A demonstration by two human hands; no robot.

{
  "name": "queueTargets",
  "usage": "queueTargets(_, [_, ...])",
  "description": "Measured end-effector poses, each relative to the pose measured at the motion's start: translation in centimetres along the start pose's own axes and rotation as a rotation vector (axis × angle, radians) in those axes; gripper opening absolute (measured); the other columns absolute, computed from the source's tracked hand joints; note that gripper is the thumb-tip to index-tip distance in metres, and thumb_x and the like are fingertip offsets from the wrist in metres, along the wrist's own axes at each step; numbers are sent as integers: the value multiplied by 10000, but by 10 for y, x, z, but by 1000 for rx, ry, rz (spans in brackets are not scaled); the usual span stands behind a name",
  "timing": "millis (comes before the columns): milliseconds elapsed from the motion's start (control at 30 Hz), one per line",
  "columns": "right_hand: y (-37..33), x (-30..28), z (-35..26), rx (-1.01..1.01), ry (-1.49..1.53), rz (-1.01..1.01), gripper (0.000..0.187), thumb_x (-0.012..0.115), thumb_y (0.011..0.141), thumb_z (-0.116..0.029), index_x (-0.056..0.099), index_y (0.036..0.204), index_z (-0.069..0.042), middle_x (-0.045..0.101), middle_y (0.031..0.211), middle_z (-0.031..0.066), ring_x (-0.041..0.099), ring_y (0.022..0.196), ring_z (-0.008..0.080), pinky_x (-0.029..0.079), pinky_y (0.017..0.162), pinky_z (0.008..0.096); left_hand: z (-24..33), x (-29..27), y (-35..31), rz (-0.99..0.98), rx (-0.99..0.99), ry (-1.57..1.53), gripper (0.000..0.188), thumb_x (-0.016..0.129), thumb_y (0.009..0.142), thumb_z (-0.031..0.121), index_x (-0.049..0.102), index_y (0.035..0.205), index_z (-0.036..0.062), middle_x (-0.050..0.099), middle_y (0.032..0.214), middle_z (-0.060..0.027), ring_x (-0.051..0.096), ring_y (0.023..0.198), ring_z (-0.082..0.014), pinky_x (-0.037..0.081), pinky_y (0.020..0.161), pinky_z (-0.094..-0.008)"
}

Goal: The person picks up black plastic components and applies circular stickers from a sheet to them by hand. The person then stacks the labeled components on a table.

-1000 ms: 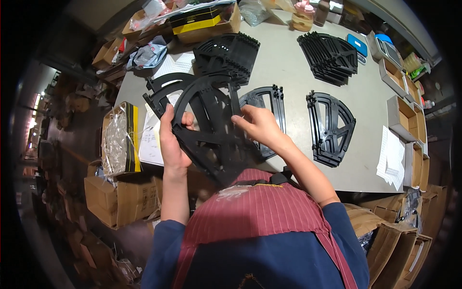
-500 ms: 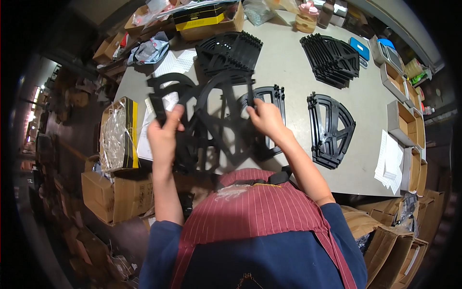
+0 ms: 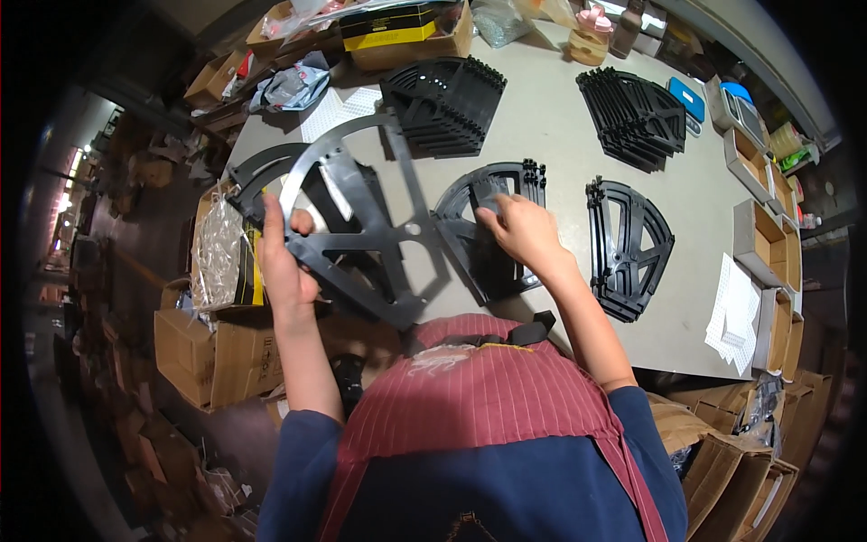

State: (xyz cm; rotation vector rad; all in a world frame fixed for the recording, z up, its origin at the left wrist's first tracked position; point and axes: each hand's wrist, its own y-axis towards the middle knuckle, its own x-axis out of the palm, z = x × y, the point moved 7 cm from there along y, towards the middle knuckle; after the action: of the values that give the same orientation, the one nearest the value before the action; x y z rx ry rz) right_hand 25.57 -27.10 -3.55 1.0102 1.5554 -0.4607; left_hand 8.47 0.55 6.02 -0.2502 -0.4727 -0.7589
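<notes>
My left hand is closed round the edge of black fan-shaped plastic frames, thumb up. The foremost frame is tilted, glossy and cut with large windows; at least one more shows behind it. My right hand is over a middle stack of similar frames on the table. Its fingers are bent inward, thumb close to forefinger, and what they grip is hidden. To the right lies another small stack of black frames.
Taller fanned stacks of frames stand at the back centre and back right. Open cardboard trays and white sheets line the right edge. A box with clear plastic bags stands at left. A pink-lidded jar is at the back.
My left hand has moved left with the frames, and the foremost one has swung left. My right hand has left that frame's edge and come down over the middle stack.
</notes>
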Motion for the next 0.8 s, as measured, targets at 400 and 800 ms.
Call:
queueTargets(400, [-11,-75,13,92,2413,-329,490,614,950,-275,539,1322,35,657,1178,121,641,1025,164,520,904,301,-59,48,-2,-271,-232,-89,671,590,915,618,646,1084,-29,678,1090,-122,478,640,-39,371,419,-166])
queueTargets(800, [-26,-118,-18,-114,907,326,285,766,856,-231,677,990,5,649,793,147,649,699,272,509,633,360,-60,87,-8,-357,-331,-129,542,508,1014,522,631,1036,-5,673,1130,-177,490,595,-43,389,466,-157])
